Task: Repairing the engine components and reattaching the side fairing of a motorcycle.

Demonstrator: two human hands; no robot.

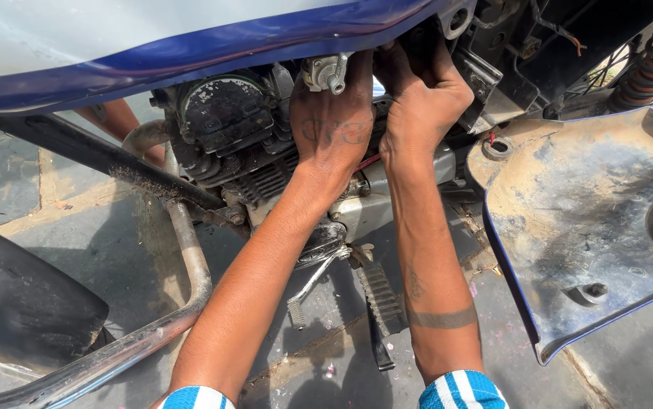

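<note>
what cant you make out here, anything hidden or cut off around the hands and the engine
- Head view: fingertips of the left hand and right hand are hidden under the blue fuel tank; their grip cannot be told.
- The part they work on is covered by the hands.
- The engine top is hidden by the tank.
- The side panel is cut off by the right edge.

A small silver fuel valve sits under the blue tank, above the grimy engine.

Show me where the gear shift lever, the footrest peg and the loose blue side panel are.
gear shift lever (313,282): head view, middle of its chrome arm.
footrest peg (378,288): head view, ribbed top face.
blue side panel (576,204): head view, dusty inner face.
</note>
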